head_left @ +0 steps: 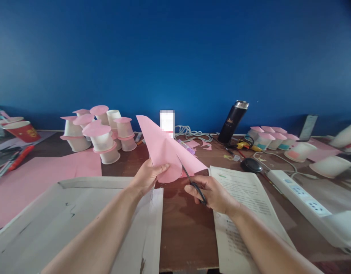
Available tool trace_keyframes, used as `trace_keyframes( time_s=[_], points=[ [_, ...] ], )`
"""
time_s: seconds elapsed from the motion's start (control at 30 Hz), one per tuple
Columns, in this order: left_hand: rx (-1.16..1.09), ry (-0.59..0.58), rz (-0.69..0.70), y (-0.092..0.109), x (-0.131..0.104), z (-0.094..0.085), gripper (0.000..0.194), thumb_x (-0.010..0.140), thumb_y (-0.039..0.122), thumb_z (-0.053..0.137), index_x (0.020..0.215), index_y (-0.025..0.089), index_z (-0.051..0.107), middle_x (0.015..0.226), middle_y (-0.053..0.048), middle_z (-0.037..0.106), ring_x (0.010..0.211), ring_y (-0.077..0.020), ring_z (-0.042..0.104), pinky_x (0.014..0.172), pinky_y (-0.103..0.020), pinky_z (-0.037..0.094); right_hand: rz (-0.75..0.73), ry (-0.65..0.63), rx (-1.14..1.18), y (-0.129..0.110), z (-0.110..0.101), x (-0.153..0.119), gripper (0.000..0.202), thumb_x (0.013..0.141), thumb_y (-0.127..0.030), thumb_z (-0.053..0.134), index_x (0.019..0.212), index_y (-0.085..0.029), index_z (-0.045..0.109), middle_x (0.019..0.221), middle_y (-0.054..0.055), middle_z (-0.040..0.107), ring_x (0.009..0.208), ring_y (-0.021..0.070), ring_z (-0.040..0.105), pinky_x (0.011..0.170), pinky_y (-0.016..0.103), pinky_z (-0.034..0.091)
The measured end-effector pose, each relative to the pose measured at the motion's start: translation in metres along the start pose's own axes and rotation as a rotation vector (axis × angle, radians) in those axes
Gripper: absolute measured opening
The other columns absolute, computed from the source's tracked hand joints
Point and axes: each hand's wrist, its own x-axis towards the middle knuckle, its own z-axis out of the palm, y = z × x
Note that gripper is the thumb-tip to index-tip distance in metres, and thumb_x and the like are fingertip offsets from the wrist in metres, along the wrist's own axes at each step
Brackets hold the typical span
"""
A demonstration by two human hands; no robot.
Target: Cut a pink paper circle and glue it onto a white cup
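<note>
A sheet of pink paper point(161, 150) is held up over the middle of the table, its lower edge rounded. My left hand point(148, 177) grips that sheet near its lower left edge, thumb on the near face and fingers behind. In my right hand point(211, 192) is a pair of black-handled scissors point(196, 186). The scissor blades reach up into the sheet at its lower right, beside the rounded part. Some of my right fingers are hidden behind the handles.
Stacked paper cups point(99, 142) with pink tops stand at the back left. A white board point(86, 213) and printed pages point(243, 198) flank my arms. Behind are a black bottle point(232, 123) and a lit phone point(166, 121). A power strip point(300, 198) lies right.
</note>
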Motion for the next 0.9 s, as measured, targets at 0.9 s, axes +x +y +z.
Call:
trace_keyframes(
  time_s=[0.9],
  points=[
    [0.101, -0.009, 0.02, 0.0036, 0.0019, -0.0075, 0.047, 0.065, 0.027, 0.077, 0.106, 0.011, 0.062, 0.108, -0.015, 0.066, 0.099, -0.0283, 0.061, 0.088, -0.04, 0.045, 0.015, -0.019, 0.008, 0.0055, -0.0012, 0.0008, 0.038, 0.078, -0.05, 0.063, 0.092, -0.015, 0.065, 0.051, -0.005, 0.05, 0.048, 0.0069, 0.047, 0.043, 0.018, 0.032]
  ],
)
